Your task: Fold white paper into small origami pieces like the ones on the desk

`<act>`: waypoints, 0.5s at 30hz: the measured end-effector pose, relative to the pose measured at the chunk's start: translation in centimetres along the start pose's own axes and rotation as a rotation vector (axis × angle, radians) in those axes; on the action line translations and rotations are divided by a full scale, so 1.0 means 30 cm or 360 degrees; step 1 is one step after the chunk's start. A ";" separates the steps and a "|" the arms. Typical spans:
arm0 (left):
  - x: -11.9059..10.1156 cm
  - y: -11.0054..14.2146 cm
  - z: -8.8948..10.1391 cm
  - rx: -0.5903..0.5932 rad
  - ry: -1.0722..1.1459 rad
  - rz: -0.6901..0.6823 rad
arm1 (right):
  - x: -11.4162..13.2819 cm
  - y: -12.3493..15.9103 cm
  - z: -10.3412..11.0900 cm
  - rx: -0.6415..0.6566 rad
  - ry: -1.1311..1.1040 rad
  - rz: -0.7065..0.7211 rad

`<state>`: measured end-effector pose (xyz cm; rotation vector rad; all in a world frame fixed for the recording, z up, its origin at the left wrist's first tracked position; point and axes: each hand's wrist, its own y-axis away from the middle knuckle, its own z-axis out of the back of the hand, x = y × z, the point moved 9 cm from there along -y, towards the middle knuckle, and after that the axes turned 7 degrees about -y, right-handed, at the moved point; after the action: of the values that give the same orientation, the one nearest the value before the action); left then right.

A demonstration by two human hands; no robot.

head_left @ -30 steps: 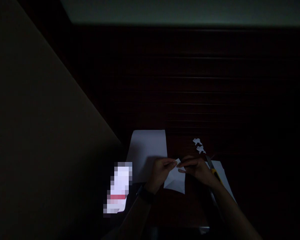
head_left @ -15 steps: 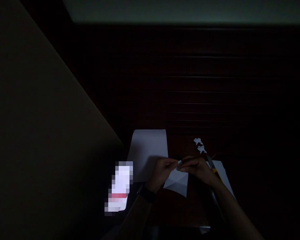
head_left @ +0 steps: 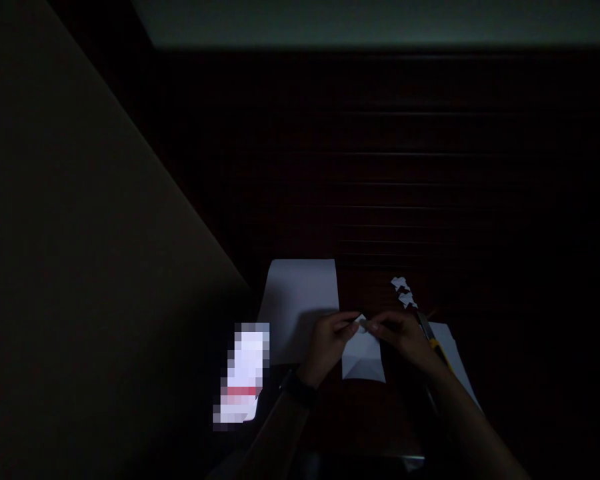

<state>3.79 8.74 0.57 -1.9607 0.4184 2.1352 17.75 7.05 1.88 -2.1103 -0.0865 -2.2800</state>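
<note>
A small creased sheet of paper (head_left: 363, 357) is held between my two hands over the dark table. My left hand (head_left: 331, 337) pinches its upper left edge, fingers closed. At the upper right edge my right hand (head_left: 401, 335) pinches the same paper. The far end between my fingertips comes to a folded point, and fold lines cross the nearer half. Just right of my right hand lies a utility knife (head_left: 434, 343) with a yellow and black handle, partly hidden by my forearm.
A large white sheet (head_left: 300, 287) lies at the back left. Several small folded paper pieces (head_left: 404, 293) sit in a row beyond my right hand. More white paper (head_left: 455, 353) lies under the knife. A lit phone (head_left: 245, 373), blurred out, is at the left.
The held paper has turned slightly and now points straighter away from me. My right hand's fingers have shifted along its upper edge, and the folded tip shows more plainly.
</note>
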 end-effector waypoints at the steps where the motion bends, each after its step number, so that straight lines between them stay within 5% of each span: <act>1: 0.001 0.001 0.001 0.0003 0.0006 0.0008 | 0.006 0.001 0.005 -0.0029 0.0006 0.0017; 15: 0.004 0.011 0.041 -0.0079 0.0200 0.0300 | 0.042 0.011 -0.004 0.0084 -0.0024 0.0000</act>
<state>2.52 8.84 0.56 -2.1702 0.5996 2.1569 17.56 6.74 3.13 -2.1021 -0.1453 -2.2366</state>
